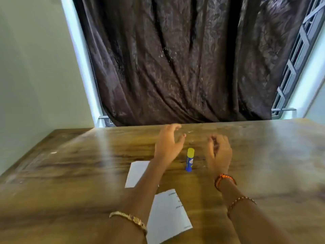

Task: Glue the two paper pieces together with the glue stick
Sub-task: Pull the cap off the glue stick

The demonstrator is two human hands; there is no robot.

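A blue glue stick [189, 162] with a yellow cap stands upright on the wooden table [79, 173]. My left hand [168, 143] hovers just left of it and my right hand [219, 154] just right of it; both are empty with fingers apart, neither touching the stick. A white paper piece [136, 173] lies left of the stick, partly under my left forearm. A second white paper piece [168, 215] with some print along its edge lies nearer me between my forearms.
A dark curtain [175, 59] hangs behind the table's far edge. A pale wall [35, 67] is at the left and a window grille [295, 55] at the right. Bracelets sit on both wrists.
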